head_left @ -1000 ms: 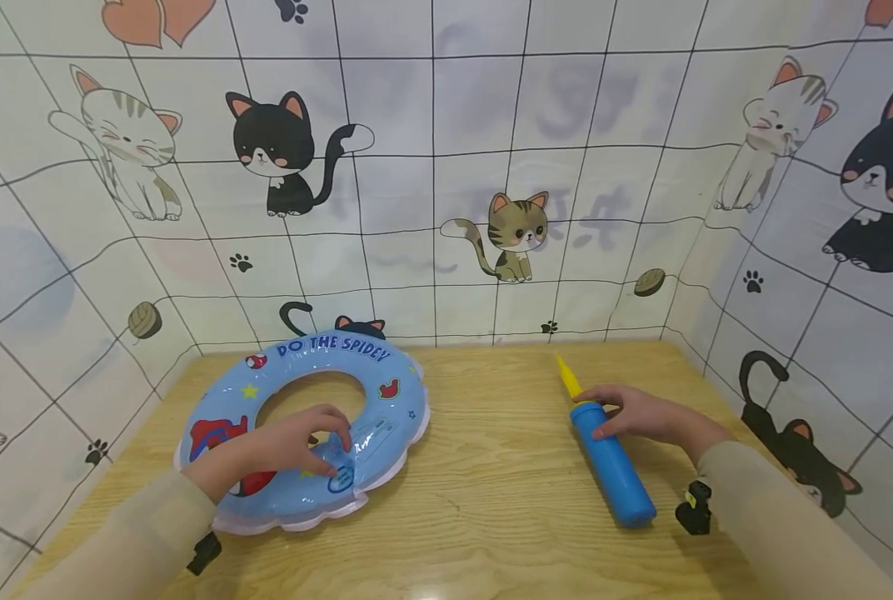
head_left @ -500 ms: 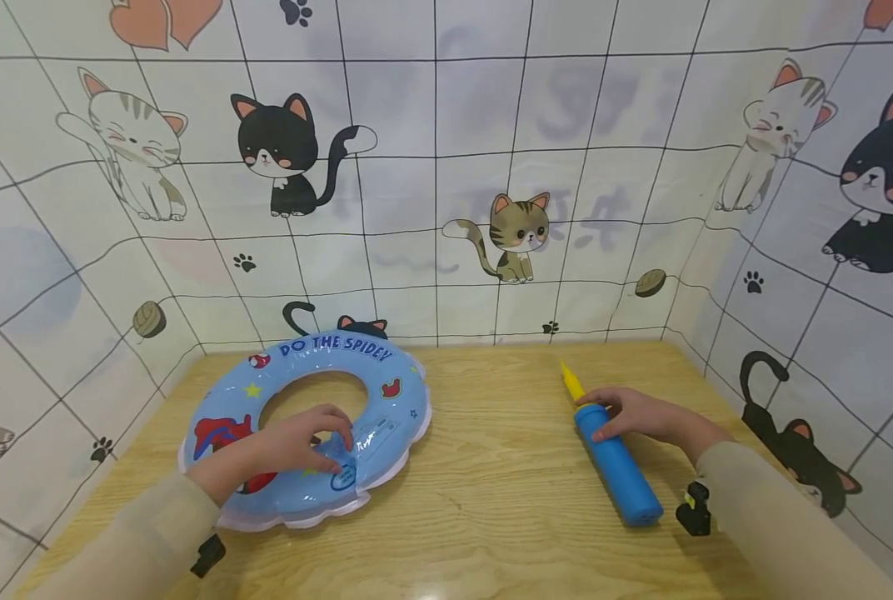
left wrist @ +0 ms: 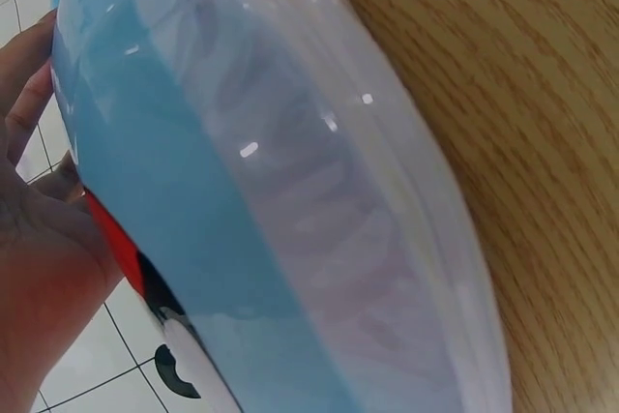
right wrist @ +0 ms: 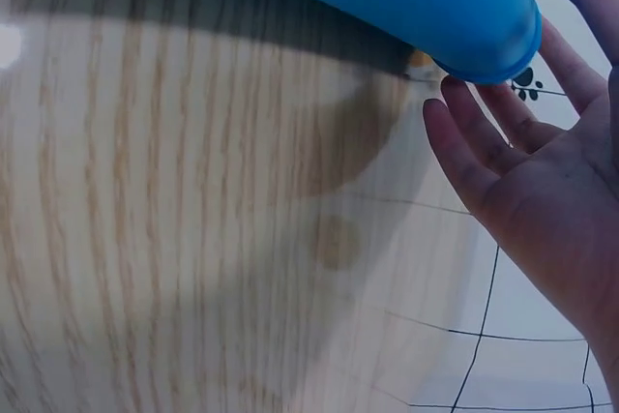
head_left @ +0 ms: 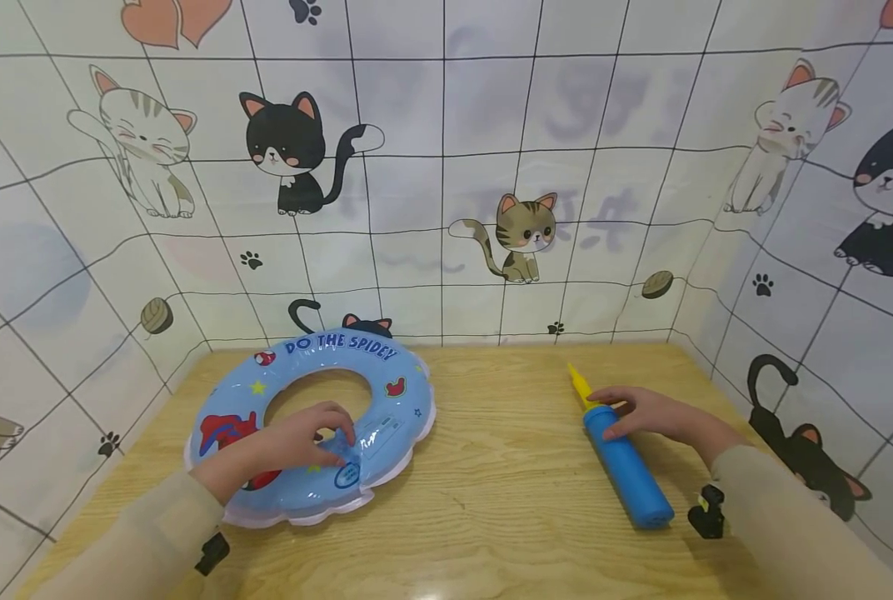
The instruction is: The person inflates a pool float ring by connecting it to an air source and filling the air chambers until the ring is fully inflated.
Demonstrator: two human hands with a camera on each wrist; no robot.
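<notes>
In the head view a blue inflatable swim ring (head_left: pixel 396 417), printed with "DO THE SPIDEY", lies at the left of the wooden table. My left hand (head_left: pixel 296 442) has thumb and curled fingers at the near inner edge of the ring, pinching it there. A blue hand pump (head_left: pixel 630 475) with a yellow nozzle (head_left: pixel 577 382) lies on the right, nozzle pointing away. My right hand (head_left: pixel 652 415) holds the pump's far end, thumb on the barrel and fingers by the nozzle base. Bent fingers (right wrist: pixel 474 142) show beside that end in the right wrist view.
The wooden table (head_left: pixel 484 517) stretches between ring and pump. Behind and at both sides stands a white wall covering (head_left: pixel 409 200) with a black grid and printed cats. A small black device (head_left: pixel 709 512) sits by the right sleeve, another black device (head_left: pixel 212 554) by the left.
The view has panned slightly left. The pump has shifted a little to the right and its nozzle slightly nearer, with my right hand on it. The left hand stays at the swim ring.
</notes>
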